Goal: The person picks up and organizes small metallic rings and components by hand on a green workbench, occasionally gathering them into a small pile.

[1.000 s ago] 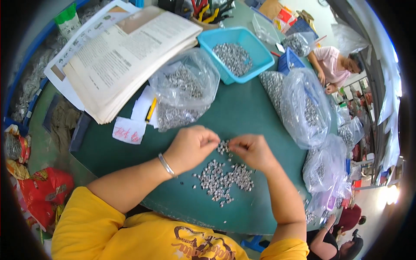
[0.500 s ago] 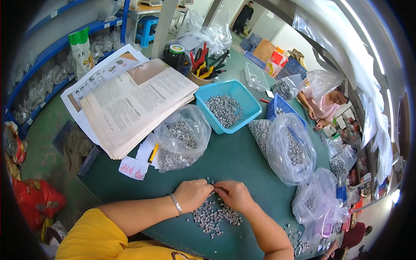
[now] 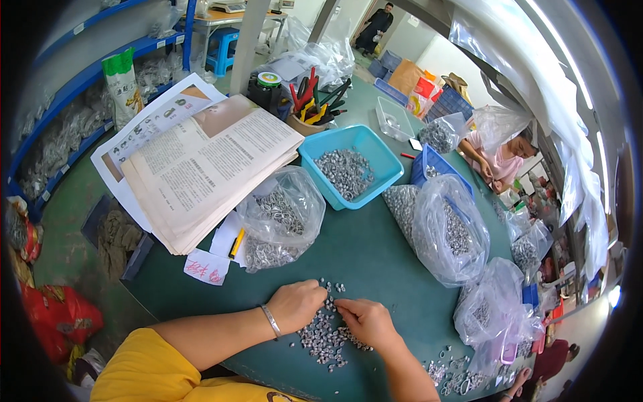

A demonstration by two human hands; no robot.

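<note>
A loose pile of small silvery metal pieces [image 3: 323,343] lies on the green table in front of me. At its upper left, my left hand [image 3: 299,305], with a silver bangle on the wrist, is closed, its fingers curled together at the pile's edge. My right hand [image 3: 367,321] is at the pile's upper right, thumb and forefinger drawn together low over the pieces. Whatever either hand pinches is too small or hidden to make out. A few single pieces [image 3: 339,287] are apart from the pile, just beyond the fingertips.
Beyond my hands are a clear bag of metal rings [image 3: 278,221], a light-blue tub [image 3: 393,175] of small parts, and stacked papers [image 3: 207,167] with a yellow cutter [image 3: 237,243]. Filled bags [image 3: 452,231] line the right side. A co-worker [image 3: 502,157] sits at the far right.
My right hand has drawn back slightly from my left, opening a gap between them. More single pieces now show beyond the fingertips. The left hand has barely moved.
</note>
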